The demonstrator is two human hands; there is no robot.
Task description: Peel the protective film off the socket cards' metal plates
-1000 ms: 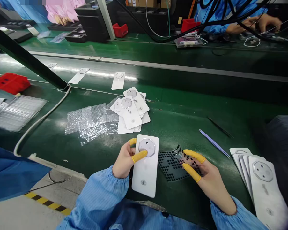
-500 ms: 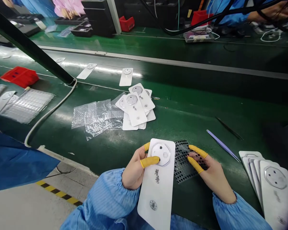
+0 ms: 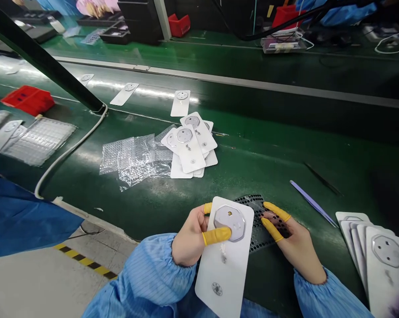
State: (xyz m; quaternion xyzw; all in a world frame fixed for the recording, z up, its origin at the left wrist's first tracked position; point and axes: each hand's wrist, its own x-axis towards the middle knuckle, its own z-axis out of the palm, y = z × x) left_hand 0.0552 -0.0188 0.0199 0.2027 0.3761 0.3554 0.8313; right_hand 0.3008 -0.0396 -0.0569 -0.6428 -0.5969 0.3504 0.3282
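Note:
Between the thumb and fingers of my left hand (image 3: 199, 234) is a white rectangular panel (image 3: 227, 274) with a grey octagonal inset (image 3: 230, 221). The thumb, in a yellow finger cot, presses on the inset near a small hole with a yellowish spot. Behind the panel's right edge, a clear sheet of small black dots (image 3: 260, 238) is pinched in my right hand (image 3: 290, 236), whose thumb and index finger also wear yellow cots. The panel covers the sheet's left part. To the right, similar white panels (image 3: 385, 260) lie in an overlapping stack.
A loose pile of white panels (image 3: 194, 150) lies ahead, beside clear bubble bags (image 3: 136, 159). Purple tweezers (image 3: 312, 202) and dark tweezers (image 3: 321, 177) rest at right. A slanted dark post (image 3: 53, 62), a white cable (image 3: 70, 154) and a red bin (image 3: 28, 100) are at left.
My left hand and its panel have shifted slightly right, over more of the dotted sheet, and the panel has tilted. The right hand has barely moved; the view has shifted a little.

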